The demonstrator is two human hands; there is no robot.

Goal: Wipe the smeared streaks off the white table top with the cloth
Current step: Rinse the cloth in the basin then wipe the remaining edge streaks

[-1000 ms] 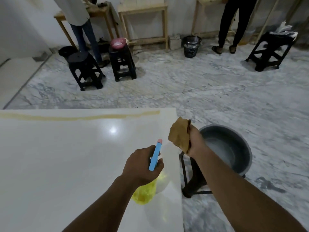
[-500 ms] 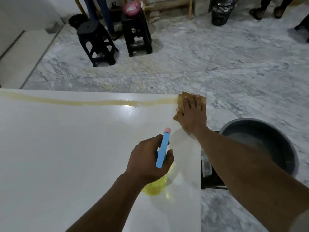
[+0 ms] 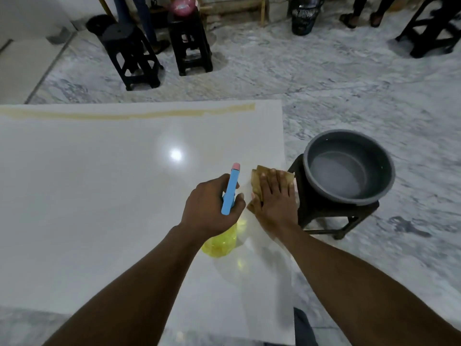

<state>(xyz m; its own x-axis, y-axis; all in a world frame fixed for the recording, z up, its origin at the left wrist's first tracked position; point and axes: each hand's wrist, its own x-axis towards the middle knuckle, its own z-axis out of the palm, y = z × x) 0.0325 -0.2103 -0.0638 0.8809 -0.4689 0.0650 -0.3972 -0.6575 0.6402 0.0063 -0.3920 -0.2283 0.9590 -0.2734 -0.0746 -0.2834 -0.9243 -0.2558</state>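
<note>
A white table top [image 3: 99, 196] carries a long yellowish smeared streak [image 3: 129, 114] along its far edge. My right hand [image 3: 274, 198] lies flat with straight fingers on a brown cloth [image 3: 258, 177], pressing it onto the table near the right edge. My left hand [image 3: 212, 206] grips a spray bottle [image 3: 230, 193] with a blue head, pink tip and yellow body, just left of the cloth.
A grey basin [image 3: 349, 168] holding water sits on a black stool [image 3: 331, 216] right of the table. Two black stools [image 3: 132, 51] stand beyond the table on the marble floor. A black basket [image 3: 303, 15] and people's legs are at the back.
My right hand has dragged the cloth from the far right corner back toward me along the right edge. The streak's right end there is wiped away. My left hand keeps the bottle.
</note>
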